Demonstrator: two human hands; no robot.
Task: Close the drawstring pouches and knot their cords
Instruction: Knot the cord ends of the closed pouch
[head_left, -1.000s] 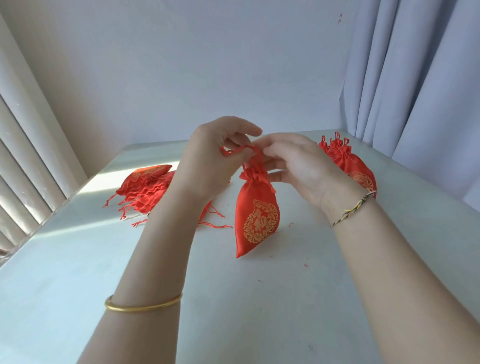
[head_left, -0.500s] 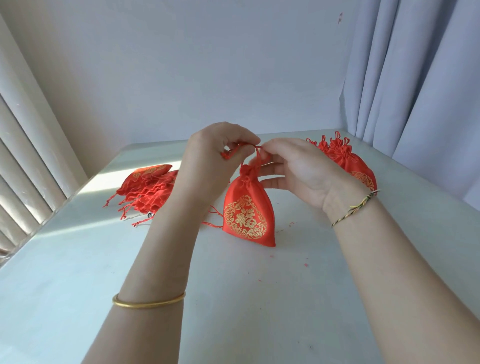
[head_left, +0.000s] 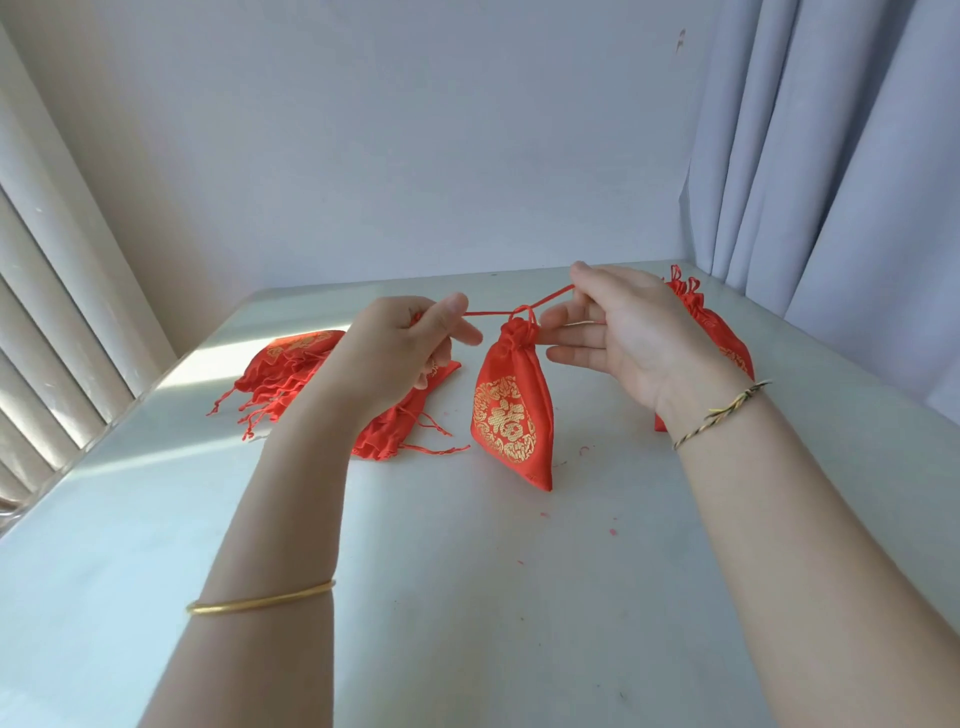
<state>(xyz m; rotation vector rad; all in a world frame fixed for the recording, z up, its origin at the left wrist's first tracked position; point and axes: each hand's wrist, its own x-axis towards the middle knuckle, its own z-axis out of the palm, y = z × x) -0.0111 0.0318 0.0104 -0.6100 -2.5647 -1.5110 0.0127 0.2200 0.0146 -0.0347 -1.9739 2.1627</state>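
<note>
A red satin pouch (head_left: 511, 410) with a gold emblem hangs above the white table (head_left: 467, 597), its mouth gathered tight. Its red cord (head_left: 550, 297) stretches out to both sides from the gathered top. My left hand (head_left: 405, 348) pinches the left cord end between thumb and forefinger. My right hand (head_left: 618, 332) pinches the right cord end higher up, its other fingers spread straight beside the pouch's neck. The pouch's bottom corner nearly touches the table.
A heap of flat red pouches (head_left: 291, 374) with loose cords lies at the left, partly behind my left hand. More tied pouches (head_left: 717, 332) lie behind my right wrist. A curtain (head_left: 831, 182) hangs at the right, blinds (head_left: 47, 322) at the left.
My hands have moved apart, drawing the cord out taut to both sides. The pouch hangs straighter, its emblem facing me.
</note>
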